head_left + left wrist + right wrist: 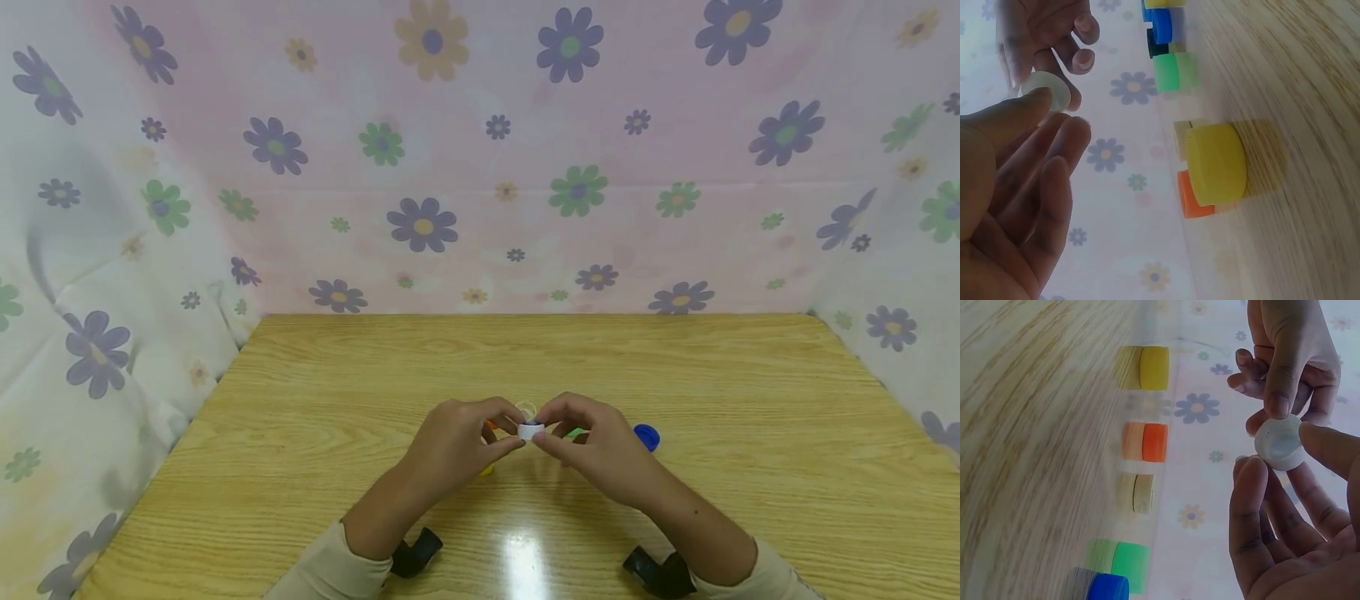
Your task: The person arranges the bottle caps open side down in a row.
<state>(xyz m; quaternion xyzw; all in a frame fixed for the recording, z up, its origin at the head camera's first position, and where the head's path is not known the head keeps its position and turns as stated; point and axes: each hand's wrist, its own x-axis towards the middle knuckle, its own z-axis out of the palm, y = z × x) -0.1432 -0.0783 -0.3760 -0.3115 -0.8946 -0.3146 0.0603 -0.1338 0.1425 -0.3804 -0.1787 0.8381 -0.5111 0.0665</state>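
I see fingers (1282,381) of the left hand (450,437) and right hand (606,446) pinching one white bottle cap (530,432), which an uneven squeeze could flick onto the tabletop (337,392) below.

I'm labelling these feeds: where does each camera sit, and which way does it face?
Head: on the head, facing forward and down at the wooden table and flowered cloth; left hand, right hand and sleeves show.
Left wrist: on that wrist, facing the white cap, table at picture right; both hands show.
Right wrist: on that wrist, facing the white cap, table at picture left; both hands show.
Both wrist views share the white cap, yellow cap and orange cap.
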